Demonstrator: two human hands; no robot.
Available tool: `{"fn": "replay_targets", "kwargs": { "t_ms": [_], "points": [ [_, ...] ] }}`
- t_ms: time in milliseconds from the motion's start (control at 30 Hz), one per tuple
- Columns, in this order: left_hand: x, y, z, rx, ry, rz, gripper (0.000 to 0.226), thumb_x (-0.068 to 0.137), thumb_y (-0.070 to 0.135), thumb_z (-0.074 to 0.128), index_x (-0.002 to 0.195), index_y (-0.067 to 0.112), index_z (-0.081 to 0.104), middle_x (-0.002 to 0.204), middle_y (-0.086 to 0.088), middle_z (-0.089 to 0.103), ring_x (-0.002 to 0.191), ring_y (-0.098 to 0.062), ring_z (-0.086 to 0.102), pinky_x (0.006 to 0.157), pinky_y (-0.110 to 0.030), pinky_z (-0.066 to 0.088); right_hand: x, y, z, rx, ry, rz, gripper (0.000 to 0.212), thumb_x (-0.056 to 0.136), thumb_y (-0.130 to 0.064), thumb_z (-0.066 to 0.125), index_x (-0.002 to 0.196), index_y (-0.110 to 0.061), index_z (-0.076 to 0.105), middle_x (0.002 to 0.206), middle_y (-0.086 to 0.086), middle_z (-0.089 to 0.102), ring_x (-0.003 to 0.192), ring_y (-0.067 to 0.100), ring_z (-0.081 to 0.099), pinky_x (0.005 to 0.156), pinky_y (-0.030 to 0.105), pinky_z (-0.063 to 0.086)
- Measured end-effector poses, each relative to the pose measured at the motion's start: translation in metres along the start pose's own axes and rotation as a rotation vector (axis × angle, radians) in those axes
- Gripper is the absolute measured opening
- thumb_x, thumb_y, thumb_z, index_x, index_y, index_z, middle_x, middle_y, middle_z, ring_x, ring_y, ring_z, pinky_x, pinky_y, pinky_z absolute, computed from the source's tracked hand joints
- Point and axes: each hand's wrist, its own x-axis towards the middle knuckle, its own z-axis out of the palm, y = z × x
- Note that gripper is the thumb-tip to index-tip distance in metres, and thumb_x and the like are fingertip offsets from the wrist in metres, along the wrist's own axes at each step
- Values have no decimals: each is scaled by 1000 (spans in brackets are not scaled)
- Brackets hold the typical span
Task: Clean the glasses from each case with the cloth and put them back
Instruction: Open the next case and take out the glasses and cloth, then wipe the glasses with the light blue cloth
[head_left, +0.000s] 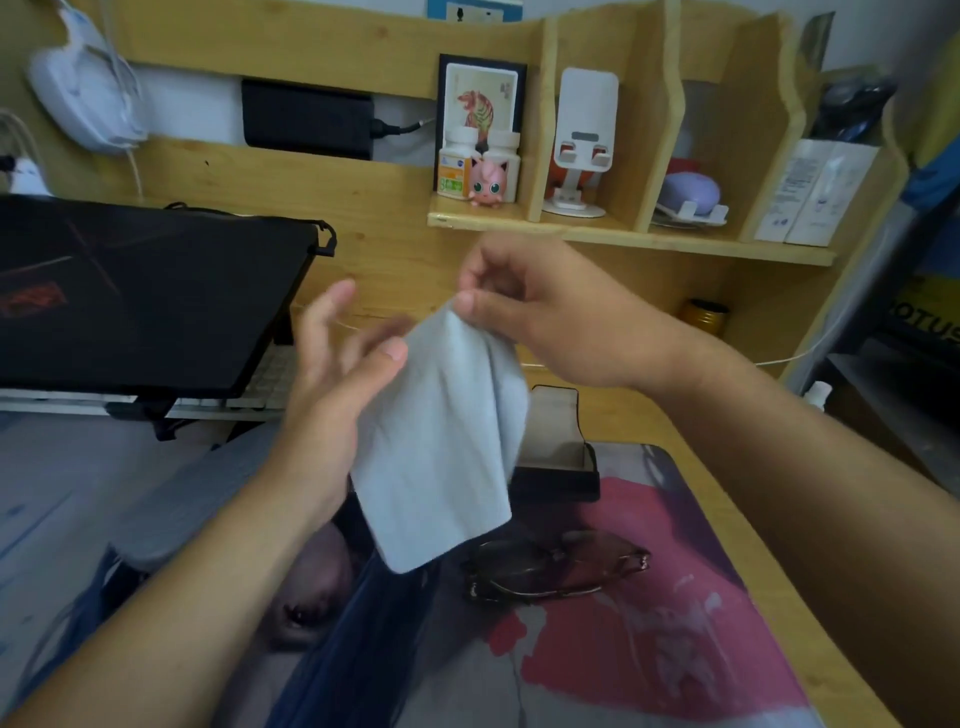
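Fingers of the right hand (540, 306), at frame centre, pinch the top corner of the pale cloth (441, 441) so it hangs free and unfolds. The left hand (332, 364) is spread beside it, thumb against the cloth's upper edge, gripping nothing, likely about to flatten it across the palm. Below the cloth, lower centre, the glasses (556, 569) lie folded on the printed desk mat (675, 649), within easy reach for wiping. Just behind them the dark case (561, 467) stands with its lid up, ready to receive them.
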Motion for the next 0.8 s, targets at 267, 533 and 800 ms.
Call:
{"fn": "replay_targets", "kwargs": {
  "t_ms": [267, 533, 800],
  "points": [
    [25, -42, -20, 447, 119, -297, 40, 92, 6, 70, 127, 25, 62, 111, -6, 68, 99, -24, 69, 82, -39, 58, -29, 95, 30, -67, 27, 562, 12, 96, -22, 66, 98, -11, 70, 82, 6, 65, 70, 15, 59, 55, 26, 49],
    [-5, -40, 0, 790, -166, 228, 42, 87, -13, 54, 97, 23, 74, 95, 7, 64, 89, -6, 60, 72, -11, 43, -95, 74, 5, -63, -147, 332, 2, 89, -15, 75, 91, -15, 74, 83, -2, 72, 74, 7, 63, 70, 24, 51],
    [-27, -39, 16, 685, -540, 225, 49, 83, -22, 54, 85, 21, 77, 86, 8, 68, 88, -18, 65, 76, -32, 50, -175, 70, 21, -337, -224, 202, 31, 80, -39, 80, 99, -38, 56, 101, -19, 46, 95, 3, 51, 74, 14, 40]
  ]
}}
